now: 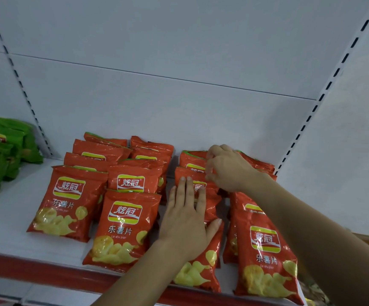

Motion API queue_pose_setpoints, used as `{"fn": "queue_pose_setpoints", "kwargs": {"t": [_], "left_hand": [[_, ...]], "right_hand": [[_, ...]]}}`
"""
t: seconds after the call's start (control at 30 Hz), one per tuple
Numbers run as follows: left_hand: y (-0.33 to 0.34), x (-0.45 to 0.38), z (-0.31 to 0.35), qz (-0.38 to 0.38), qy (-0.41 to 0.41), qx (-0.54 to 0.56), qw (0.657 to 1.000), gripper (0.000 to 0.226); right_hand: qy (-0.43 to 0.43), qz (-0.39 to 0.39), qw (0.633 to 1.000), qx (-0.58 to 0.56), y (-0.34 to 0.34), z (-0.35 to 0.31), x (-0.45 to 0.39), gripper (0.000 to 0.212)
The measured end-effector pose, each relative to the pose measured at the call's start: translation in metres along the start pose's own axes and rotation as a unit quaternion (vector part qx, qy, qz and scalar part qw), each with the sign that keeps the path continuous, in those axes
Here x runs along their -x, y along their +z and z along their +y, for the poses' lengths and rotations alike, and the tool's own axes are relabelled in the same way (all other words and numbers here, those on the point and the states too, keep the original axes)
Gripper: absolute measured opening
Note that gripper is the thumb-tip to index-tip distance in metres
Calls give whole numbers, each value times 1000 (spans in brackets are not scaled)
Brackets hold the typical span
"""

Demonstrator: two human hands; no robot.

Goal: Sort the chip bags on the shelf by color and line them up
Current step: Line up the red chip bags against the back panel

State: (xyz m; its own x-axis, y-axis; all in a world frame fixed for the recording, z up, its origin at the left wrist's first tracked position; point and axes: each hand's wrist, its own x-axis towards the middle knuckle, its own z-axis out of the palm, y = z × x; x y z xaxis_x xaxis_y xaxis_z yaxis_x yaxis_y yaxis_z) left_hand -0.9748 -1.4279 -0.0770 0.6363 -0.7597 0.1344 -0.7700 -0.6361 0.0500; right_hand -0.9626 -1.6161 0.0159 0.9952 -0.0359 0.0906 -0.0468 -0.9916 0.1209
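Red chip bags [125, 228] lie overlapping in four rows on the white shelf [7, 221], running from its red front edge toward the back wall. Green chip bags [0, 151] are piled well apart at the far left. The left hand [187, 219] lies flat with straight fingers on the third row of red bags. The right hand [225, 168] reaches further back, its fingers curled and pinching a red bag's top edge [193, 161].

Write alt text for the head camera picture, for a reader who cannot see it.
A person's left hand presses flat on a red chip bag while the right hand pinches another behind it. Red bags fill the white shelf in four rows; green bags sit far left.
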Motion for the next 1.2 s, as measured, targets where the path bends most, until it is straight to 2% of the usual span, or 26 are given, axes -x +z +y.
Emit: {"fn": "queue_pose_setpoints", "kwargs": {"t": [0.1,0.2,0.27,0.37,0.5,0.67,0.9,1.03,1.2], "left_hand": [[2,-1,-1,-3,3,0,1000,89],[1,-2,-1,-14,5,-3,1000,90],[-2,-3,-1,-18,3,3,1000,90],[-3,-5,-3,0,-3,15,1000,85],[-1,-7,-1,2,-6,6,1000,84],[0,-8,0,1,-7,-1,1000,85],[-2,-8,1,-15,-6,-19,1000,85],[-12,-4,2,12,4,-45,999,86],[-38,17,-19,105,-14,-23,994,72]], "right_hand": [[3,0,999,44,9,-4,-4,26],[14,45,999,11,8,-2,-2,25],[44,80,996,1,6,5,-5,25],[98,97,989,50,9,9,-15,23],[138,77,987,41,14,4,-29,13],[154,43,982,96,3,3,-34,20],[160,63,981,88,3,3,-33,18],[123,153,979,57,-9,-2,-19,18],[28,261,964,-51,-8,-25,-5,25]]}}
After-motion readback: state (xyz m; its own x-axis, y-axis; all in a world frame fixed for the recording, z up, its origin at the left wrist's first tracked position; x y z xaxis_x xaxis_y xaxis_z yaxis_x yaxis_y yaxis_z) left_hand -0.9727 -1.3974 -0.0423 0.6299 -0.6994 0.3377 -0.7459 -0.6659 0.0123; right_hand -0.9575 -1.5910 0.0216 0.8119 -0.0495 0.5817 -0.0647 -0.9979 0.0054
